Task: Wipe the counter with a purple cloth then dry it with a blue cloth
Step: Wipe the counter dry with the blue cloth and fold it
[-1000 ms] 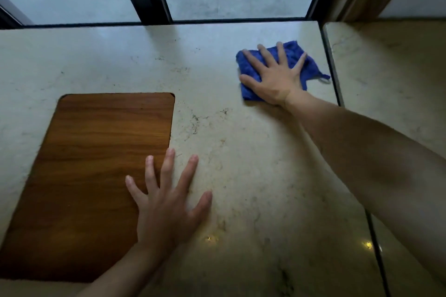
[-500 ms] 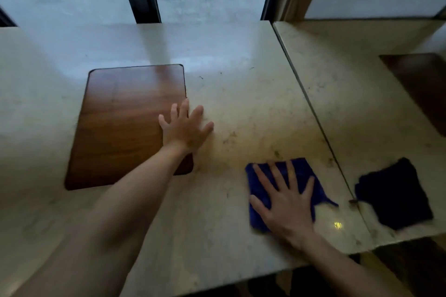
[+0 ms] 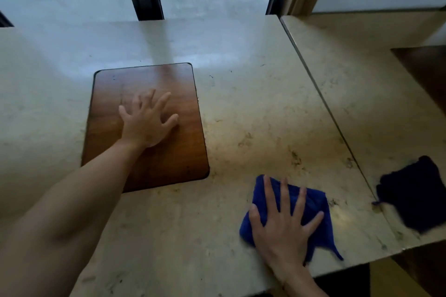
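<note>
Right hand (image 3: 282, 231) flat, fingers spread straight, pressing down on the blue cloth (image 3: 311, 202) near the bench's (image 3: 253, 116) front edge. Left hand (image 3: 147, 120) also flat and splayed, resting on the wooden inlay panel (image 3: 169, 164), holding nothing. The blue cloth is crumpled, roughly square, one tail trailing toward the near right. The dark purple cloth (image 3: 415, 193) lies rumpled on the adjoining slab, right of the seam.

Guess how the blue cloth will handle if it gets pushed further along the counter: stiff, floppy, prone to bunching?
Probably floppy: the blue cloth lies creased, one corner trailing loose. It likely slides easily, since the counter looks polished and reflective. It may bunch under the right hand, whose flat, spread fingers only press it.
</note>
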`<state>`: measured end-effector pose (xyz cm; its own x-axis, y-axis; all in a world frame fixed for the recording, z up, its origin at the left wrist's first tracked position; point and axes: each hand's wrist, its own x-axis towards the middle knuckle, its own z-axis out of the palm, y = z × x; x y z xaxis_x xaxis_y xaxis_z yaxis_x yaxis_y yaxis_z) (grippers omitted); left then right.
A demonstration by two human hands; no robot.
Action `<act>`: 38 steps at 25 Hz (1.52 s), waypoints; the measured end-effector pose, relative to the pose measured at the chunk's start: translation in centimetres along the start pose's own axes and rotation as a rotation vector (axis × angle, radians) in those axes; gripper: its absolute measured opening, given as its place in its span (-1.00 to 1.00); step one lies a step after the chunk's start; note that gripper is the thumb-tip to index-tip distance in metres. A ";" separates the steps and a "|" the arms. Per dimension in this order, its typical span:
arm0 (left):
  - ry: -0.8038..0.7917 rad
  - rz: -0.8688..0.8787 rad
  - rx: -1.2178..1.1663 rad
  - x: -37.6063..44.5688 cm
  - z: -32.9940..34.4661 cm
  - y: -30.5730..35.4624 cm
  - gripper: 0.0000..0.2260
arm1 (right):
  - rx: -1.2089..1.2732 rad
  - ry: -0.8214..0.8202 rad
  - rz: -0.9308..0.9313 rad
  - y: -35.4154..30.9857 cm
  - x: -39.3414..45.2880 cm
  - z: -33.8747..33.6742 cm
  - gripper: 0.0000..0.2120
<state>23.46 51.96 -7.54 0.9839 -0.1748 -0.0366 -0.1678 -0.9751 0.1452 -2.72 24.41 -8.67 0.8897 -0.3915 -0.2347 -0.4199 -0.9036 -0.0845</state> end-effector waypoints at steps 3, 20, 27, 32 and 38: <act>-0.054 0.031 0.069 1.1 0.5 -1.0 -0.33 | 0.020 0.014 -0.069 -4.0 7.0 -1.3 -0.33; -0.112 0.018 0.123 1.4 1.4 -1.1 -0.31 | 0.095 0.032 -0.113 -25.0 54.6 -12.0 -0.40; -0.137 -0.024 0.140 1.6 1.3 -1.2 -0.30 | -0.022 -0.021 -0.508 -27.2 53.6 -11.2 -0.45; -0.147 -0.033 0.117 1.5 0.9 -1.3 -0.32 | -0.086 -0.064 -0.723 -22.6 42.8 -9.4 -0.47; -0.064 0.009 0.096 0.6 0.9 -1.2 -0.36 | -0.103 0.027 -0.705 -11.9 20.0 -4.1 -0.45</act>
<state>24.15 52.87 -8.62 0.9770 -0.1886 -0.0998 -0.1843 -0.9816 0.0507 20.76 26.60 -8.35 0.9479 0.2890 -0.1342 0.2747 -0.9546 -0.1153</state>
